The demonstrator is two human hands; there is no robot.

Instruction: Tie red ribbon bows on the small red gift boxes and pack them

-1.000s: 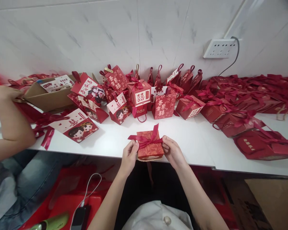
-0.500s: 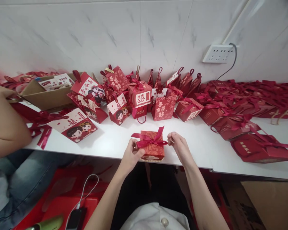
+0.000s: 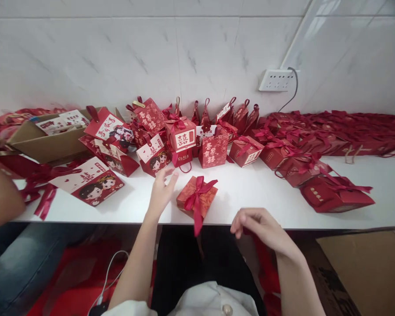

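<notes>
A small red patterned gift box [image 3: 181, 195] sits turned at an angle near the table's front edge, apart from both hands. Its crimson ribbon [image 3: 197, 193] is tied in a bow on top, one tail hanging toward the edge. To the left of the box is my left hand [image 3: 163, 188], raised with thumb and fingers apart and holding nothing. At the right, by the table edge, my right hand [image 3: 258, 226] has its fingers loosely curled; I cannot make out anything in it. A red gift bag [image 3: 214, 150] stands behind the box.
Several red boxes with bows line the right side, the nearest box [image 3: 335, 195] by the front edge. A larger red-and-white box [image 3: 88, 182] lies at left, near a cardboard carton [image 3: 46, 142]. Another person's arm [image 3: 1, 188] rests at far left. A wall socket [image 3: 278, 80] has a cord.
Both hands have let go of the box and its ribbon and moved apart. The box now sits turned, its bow tails pointing differently. The view has shifted slightly.
</notes>
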